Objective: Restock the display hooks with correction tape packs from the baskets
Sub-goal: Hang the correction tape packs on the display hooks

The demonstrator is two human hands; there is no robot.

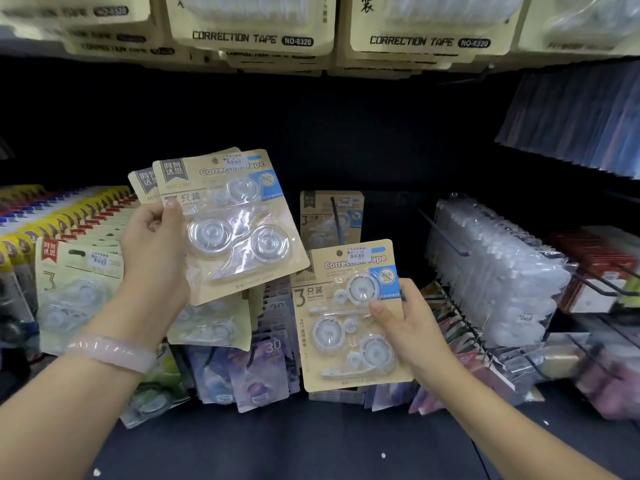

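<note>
My left hand [156, 251] grips a small stack of tan correction tape packs [235, 223], tilted, with at least two cards fanned at the top left. My right hand [412, 323] pinches a single tan correction tape pack [343, 317] by its right edge, thumb on the front. Behind it a display hook [336, 216] sticks out in front of a hanging pack of the same kind [330, 216]. More of these packs hang at the left [76, 289] and under my left hand's stack [211, 323].
Large correction tape cards [252, 26] hang in rows above. Yellow-topped packs [52, 216] line the left. Purple packs marked 30 [259, 362] hang low in the middle. Clear plastic packs [491, 268] fill hooks at the right, with wire hooks [446, 237] sticking out.
</note>
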